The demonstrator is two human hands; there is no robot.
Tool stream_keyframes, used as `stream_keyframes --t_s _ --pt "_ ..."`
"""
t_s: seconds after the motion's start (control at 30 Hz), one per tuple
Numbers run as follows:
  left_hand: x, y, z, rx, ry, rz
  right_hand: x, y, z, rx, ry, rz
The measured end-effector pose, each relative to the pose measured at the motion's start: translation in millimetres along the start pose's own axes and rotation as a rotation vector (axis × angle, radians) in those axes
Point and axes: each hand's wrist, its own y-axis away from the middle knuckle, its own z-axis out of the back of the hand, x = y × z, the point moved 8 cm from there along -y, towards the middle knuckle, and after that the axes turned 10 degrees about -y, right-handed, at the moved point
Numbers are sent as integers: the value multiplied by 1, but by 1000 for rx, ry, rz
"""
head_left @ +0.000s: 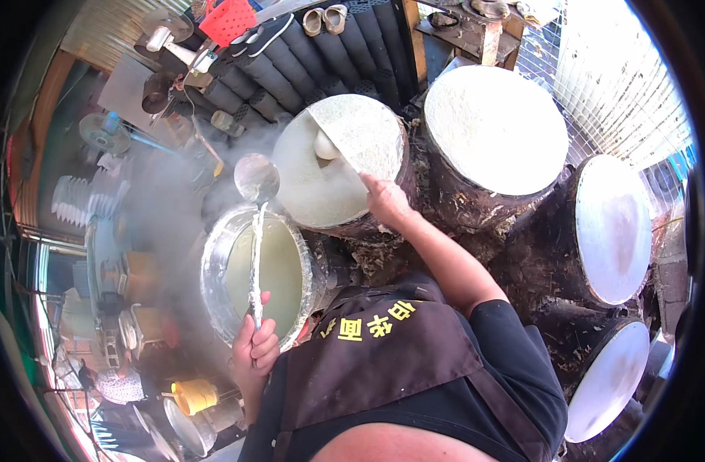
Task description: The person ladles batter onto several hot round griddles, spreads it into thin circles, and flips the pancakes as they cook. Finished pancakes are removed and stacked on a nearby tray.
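Steam point(167, 200) blurred the clutter at left point(141, 273), leaving many pieces indistinct. The half lid point(368, 127) hid part of its vat's inside; a pale round thing point(326, 145) at the lid's straight edge could not be identified. How the right hand point(387, 202) met that lid was unclear. The left hand point(256, 356) hid part of the ladle handle point(257, 254). The lower edge cut off a rounded patch of skin point(406, 446).

Left grip point(255, 346) around ladle point(256, 179) — steaming pot point(216, 266) below, right grip point(385, 199) on pale lid point(368, 127)
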Motion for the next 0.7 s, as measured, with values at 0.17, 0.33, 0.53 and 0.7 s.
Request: stream_keyframes --t_s 0.17,0.33,0.53,0.7 --pt "4 5 2 -34 2 4 -20 -26 47 -34 -51 -130" --pt "11 -11 -1 -58 3 43 0 -24 34 101 82 35" --pt "10 -47 14 -27 24 89 -8 -12 53 186 99 185" --pt "-2 -99 21 -171 -203 86 -17 12 44 79 64 152"
